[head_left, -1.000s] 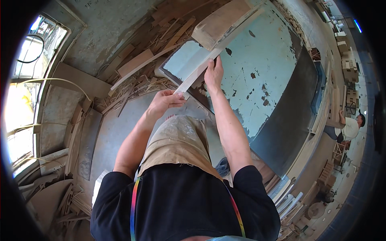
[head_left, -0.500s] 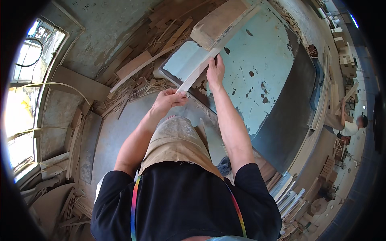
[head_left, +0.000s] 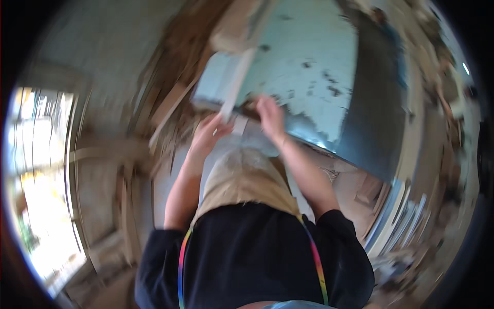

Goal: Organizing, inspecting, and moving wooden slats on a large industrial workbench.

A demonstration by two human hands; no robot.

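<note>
The picture is motion-blurred. A long pale wooden strip (head_left: 235, 82) lies slanted across the near left corner of a light blue, paint-chipped tabletop (head_left: 314, 62). My left hand (head_left: 210, 133) is closed on the strip's near end. My right hand (head_left: 270, 114) lies just right of the strip at the table's near edge, fingers stretched out and apart from the strip. A tan apron (head_left: 246, 177) covers my front below both hands.
A pale block (head_left: 237, 26) sits on the table beyond the strip. Wooden boards and offcuts (head_left: 170, 98) are piled to the left. A bright window (head_left: 43, 185) fills the far left. Stacked panels (head_left: 396, 216) stand at the right.
The view has swung and blurred. My right hand has come off the strip and dropped to the table's near edge. My left hand still grips the strip's near end.
</note>
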